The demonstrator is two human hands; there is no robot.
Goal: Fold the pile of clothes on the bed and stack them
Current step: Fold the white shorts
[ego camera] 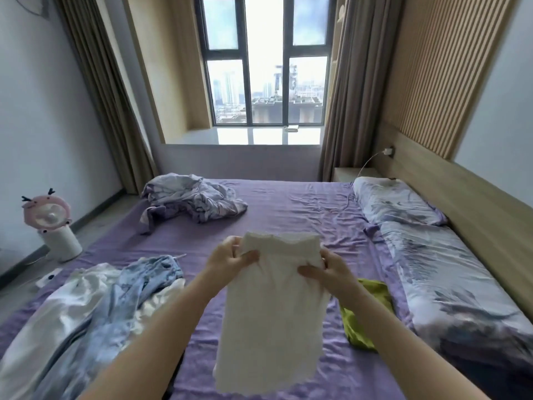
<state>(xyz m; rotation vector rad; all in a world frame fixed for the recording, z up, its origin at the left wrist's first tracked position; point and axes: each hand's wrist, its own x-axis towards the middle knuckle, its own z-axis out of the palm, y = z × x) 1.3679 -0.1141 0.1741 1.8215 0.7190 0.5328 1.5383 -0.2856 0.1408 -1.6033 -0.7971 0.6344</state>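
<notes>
White textured knit garment (271,313) hangs lengthwise above the purple-sheeted bed (302,215), top edge away, hem toward the camera; left hand (230,259) and right hand (326,271) fingers pinch its upper corners.

White garment (271,307) covers the fingertips of both hands behind its top edge and hides part of the green cloth (363,324). Right forearm crosses the green cloth too. Clothes pile (86,319) runs off the left and bottom edges. Small object on windowsill (291,128) too small to identify.
</notes>
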